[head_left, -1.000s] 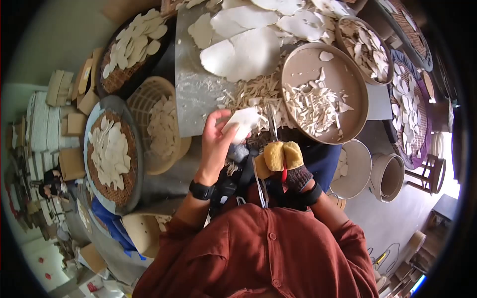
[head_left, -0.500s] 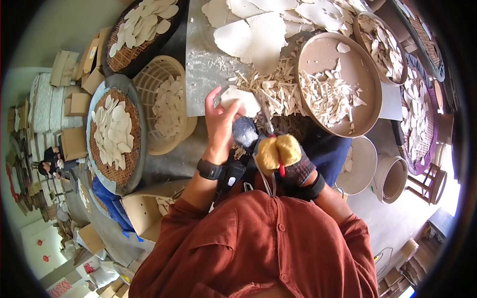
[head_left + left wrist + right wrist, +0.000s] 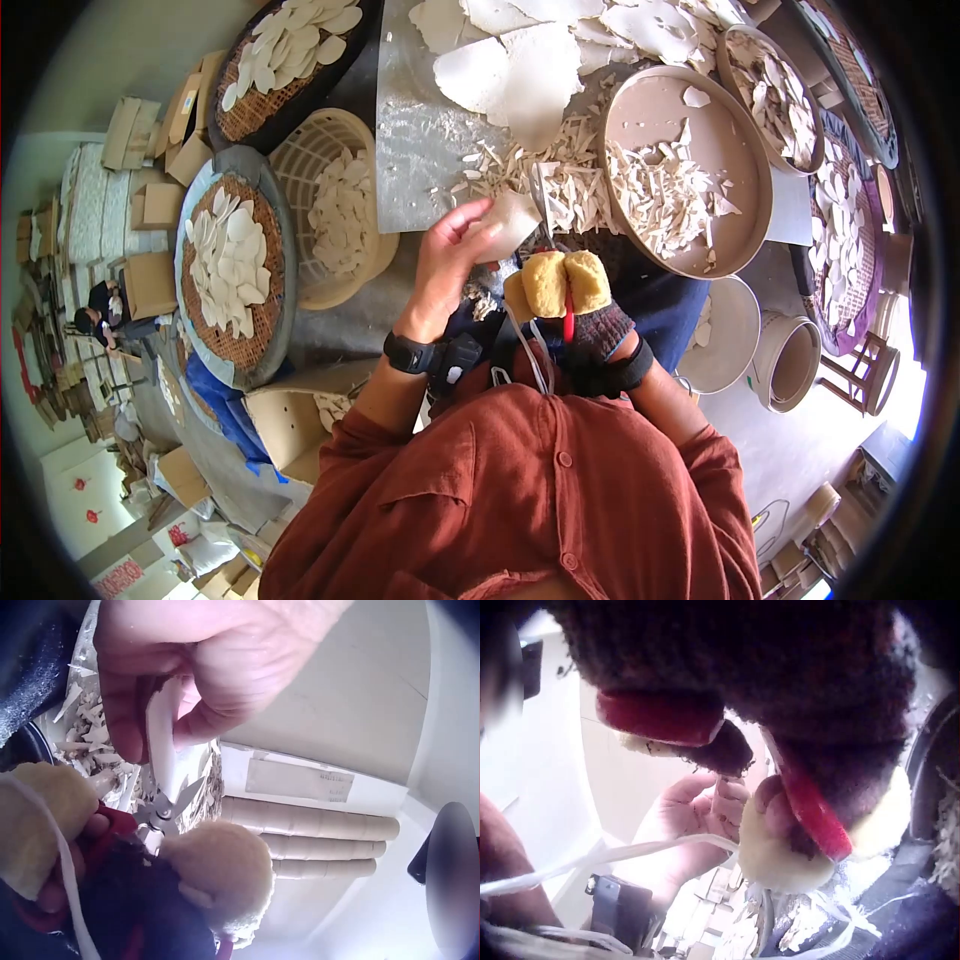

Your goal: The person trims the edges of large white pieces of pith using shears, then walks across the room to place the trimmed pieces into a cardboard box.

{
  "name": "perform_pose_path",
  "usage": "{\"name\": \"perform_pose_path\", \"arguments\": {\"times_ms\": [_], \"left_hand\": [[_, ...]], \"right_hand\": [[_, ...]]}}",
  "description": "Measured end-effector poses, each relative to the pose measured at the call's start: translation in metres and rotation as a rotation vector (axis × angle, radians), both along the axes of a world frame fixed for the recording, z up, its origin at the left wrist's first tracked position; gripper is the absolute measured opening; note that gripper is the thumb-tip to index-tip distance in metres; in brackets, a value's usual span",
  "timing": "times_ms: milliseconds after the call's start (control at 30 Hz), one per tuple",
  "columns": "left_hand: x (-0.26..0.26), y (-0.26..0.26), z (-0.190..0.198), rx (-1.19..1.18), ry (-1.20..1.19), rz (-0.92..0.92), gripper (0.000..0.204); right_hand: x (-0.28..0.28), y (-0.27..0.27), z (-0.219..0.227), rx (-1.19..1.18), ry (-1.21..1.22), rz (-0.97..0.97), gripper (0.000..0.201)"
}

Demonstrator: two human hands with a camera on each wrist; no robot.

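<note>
My bare left hand (image 3: 438, 272) pinches a flat, pale slice (image 3: 510, 226) between thumb and fingers, and in the left wrist view the slice (image 3: 160, 742) stands on edge. In a dark knitted glove, my right hand (image 3: 602, 334) grips scissors (image 3: 545, 205) with red handles (image 3: 660, 717). Thick yellow padding (image 3: 545, 288) wraps the gloved fingers, and a white string hangs from it. From the left wrist, the scissor blades (image 3: 161, 814) are spread, right at the lower end of the slice. Part of the right hand is hidden by the padding.
Pale offcuts (image 3: 570, 190) heap on the metal table (image 3: 415, 165) beyond the hands. A round tray (image 3: 725, 130) of scraps stands right, large pale sheets (image 3: 540, 75) lie behind. A plastic basket (image 3: 290, 160) and a woven tray (image 3: 262, 330) with slices are left, a white bucket (image 3: 735, 340) right.
The head view has shifted, then steadied. My left hand has turned the slice and brought it down and right, closer against the scissor blades. My right hand stays near the same spot, scissors still in it.
</note>
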State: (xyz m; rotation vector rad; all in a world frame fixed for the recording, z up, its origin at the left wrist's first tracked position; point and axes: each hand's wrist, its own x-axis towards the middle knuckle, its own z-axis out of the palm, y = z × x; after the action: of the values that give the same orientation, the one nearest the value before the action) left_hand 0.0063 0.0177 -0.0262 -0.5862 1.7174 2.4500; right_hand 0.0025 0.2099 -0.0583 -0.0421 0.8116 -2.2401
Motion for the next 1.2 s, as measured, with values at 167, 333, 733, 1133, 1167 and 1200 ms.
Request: {"name": "perform_pose_path", "arguments": {"times_ms": [167,333,733,1133,1167,1200], "left_hand": [[-0.002,0.009,0.010,0.079,0.068,0.245,0.039],[-0.002,0.004,0.004,0.065,0.102,0.274,0.037],[-0.002,0.006,0.000,0.010,0.155,0.314,0.050],[-0.006,0.005,0.000,-0.041,0.215,0.420,0.047],[-0.006,0.005,-0.001,-0.027,0.226,0.391,0.046],[-0.006,0.005,-0.002,-0.013,0.237,0.361,0.045]], "right_hand": [[0.003,-0.007,-0.019,0.185,0.033,0.045,0.020],[-0.010,0.001,-0.003,0.807,1.415,-0.078,0.023],[-0.007,0.013,-0.008,0.752,1.211,0.055,0.026],[0.009,0.001,-0.029,0.726,0.922,0.087,0.017],[0.006,-0.004,-0.034,0.893,1.289,0.006,0.015],[0.006,-0.005,-0.037,0.796,1.196,0.002,0.013]]}}
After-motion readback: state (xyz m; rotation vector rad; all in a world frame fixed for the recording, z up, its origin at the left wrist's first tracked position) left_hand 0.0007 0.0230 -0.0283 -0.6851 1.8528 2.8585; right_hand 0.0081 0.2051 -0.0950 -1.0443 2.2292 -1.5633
